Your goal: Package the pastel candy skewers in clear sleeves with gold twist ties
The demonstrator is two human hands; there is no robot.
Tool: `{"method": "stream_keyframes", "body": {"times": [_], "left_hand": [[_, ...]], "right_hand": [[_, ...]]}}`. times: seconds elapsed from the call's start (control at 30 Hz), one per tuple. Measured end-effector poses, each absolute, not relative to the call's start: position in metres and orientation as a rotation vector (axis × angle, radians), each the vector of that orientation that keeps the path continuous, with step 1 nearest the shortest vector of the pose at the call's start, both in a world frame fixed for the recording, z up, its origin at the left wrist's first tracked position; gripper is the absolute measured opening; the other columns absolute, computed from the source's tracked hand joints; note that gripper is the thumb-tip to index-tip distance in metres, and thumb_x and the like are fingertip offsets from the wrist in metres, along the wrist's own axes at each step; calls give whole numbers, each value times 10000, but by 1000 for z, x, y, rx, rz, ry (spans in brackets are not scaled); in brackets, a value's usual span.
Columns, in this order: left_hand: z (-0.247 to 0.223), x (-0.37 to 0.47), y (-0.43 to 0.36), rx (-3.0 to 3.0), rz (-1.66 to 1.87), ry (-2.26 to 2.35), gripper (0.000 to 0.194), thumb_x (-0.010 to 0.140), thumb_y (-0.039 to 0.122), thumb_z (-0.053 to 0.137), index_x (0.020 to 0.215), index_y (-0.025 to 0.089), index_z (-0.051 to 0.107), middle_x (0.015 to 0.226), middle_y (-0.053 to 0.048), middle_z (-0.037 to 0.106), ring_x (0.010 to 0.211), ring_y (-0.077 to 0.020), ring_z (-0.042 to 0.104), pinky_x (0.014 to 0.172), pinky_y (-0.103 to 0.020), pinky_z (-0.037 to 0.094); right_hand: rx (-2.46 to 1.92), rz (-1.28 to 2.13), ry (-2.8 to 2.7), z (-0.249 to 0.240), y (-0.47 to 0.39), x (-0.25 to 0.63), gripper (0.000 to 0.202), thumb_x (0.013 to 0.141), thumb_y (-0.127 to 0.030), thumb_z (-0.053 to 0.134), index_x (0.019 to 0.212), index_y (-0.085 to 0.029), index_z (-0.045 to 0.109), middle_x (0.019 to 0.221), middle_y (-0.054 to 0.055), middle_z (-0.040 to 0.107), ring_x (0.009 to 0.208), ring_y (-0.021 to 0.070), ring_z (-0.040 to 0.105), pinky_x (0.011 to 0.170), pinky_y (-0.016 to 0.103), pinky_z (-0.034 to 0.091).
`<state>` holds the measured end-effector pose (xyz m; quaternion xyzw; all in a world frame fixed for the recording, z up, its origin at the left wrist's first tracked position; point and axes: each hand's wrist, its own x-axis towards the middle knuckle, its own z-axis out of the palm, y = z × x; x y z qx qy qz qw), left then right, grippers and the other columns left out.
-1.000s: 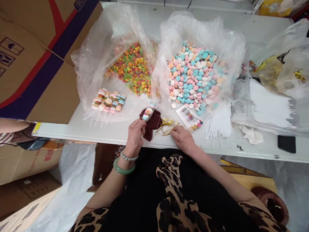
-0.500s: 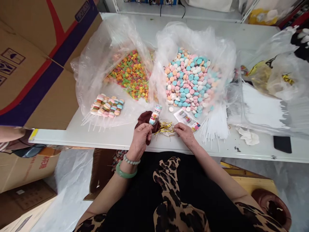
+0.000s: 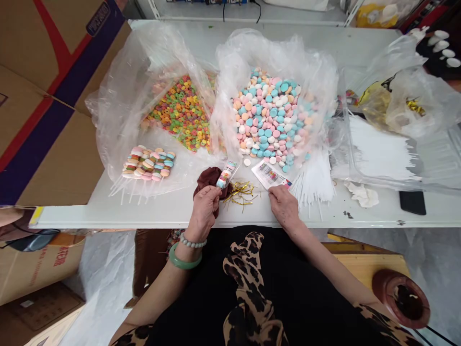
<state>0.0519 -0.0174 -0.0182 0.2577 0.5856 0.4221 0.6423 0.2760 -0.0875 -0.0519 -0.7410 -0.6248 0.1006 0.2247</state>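
My left hand [image 3: 206,206] pinches the lower end of a candy skewer [image 3: 226,174], which is in a clear printed wrapper and tilts up to the right. Behind that hand lies a dark brown cloth [image 3: 209,179]. Gold twist ties [image 3: 240,192] are scattered on the table between my hands. My right hand [image 3: 284,206] has its fingers curled together at the lower edge of some flat printed wrappers [image 3: 268,174]. What its fingertips hold, if anything, is hidden. White sticks [image 3: 313,185] lie in a bundle just right of the wrappers.
Finished-looking candy skewers [image 3: 147,164] lie at left on a plastic bag of ring candies [image 3: 183,113]. Another bag holds pastel round candies [image 3: 270,115]. At right are a clear tray of white sticks [image 3: 382,149], a crumpled tissue [image 3: 363,193] and a black phone-like slab [image 3: 412,203]. A cardboard box [image 3: 54,158] stands left.
My right hand has moved right, away from the gold twist ties to the printed wrappers' edge. My left hand still holds the wrapped skewer. The whole view has shifted slightly.
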Motion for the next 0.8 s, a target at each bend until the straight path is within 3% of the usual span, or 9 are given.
{"method": "stream_keyframes", "body": {"times": [0.13, 0.3, 0.43, 0.63, 0.8], "left_hand": [[-16, 63, -20, 625, 926, 1304, 204, 611, 263, 694, 589, 162, 518, 443, 84, 386, 342, -14, 230, 345, -182, 105], [-13, 66, -24, 629, 881, 1302, 218, 627, 293, 702, 618, 157, 532, 465, 84, 411, 335, -5, 237, 350, -178, 101], [-15, 64, -24, 635, 848, 1323, 235, 616, 310, 714, 609, 157, 536, 455, 86, 400, 330, -8, 233, 345, -182, 103], [-18, 73, -22, 665, 834, 1300, 260, 576, 299, 742, 590, 152, 529, 476, 77, 420, 346, -5, 246, 350, -176, 110], [-21, 86, -23, 714, 788, 1287, 257, 593, 307, 729, 597, 154, 522, 463, 83, 401, 344, -11, 254, 361, -176, 127]], "right_hand": [[-2153, 194, -1959, -57, -84, 259, 207, 947, -290, 477, 876, -173, 633, 883, 90, 635, 802, 194, 570, 643, 283, 354], [-2315, 190, -1980, -66, -77, 251, 208, 935, -146, 424, 854, -145, 616, 848, 115, 637, 717, 190, 558, 567, 299, 296], [-2407, 326, -1890, -64, -85, 262, 191, 926, -174, 434, 838, -173, 603, 851, 78, 653, 677, 169, 565, 523, 288, 250], [-2305, 441, -1813, -50, -105, 283, 169, 930, -200, 412, 861, -187, 566, 866, 52, 650, 684, 159, 567, 540, 274, 273], [-2054, 661, -1384, -44, -105, 291, 175, 794, -156, 458, 630, -212, 480, 629, -15, 560, 600, 139, 515, 569, 250, 338]]}}
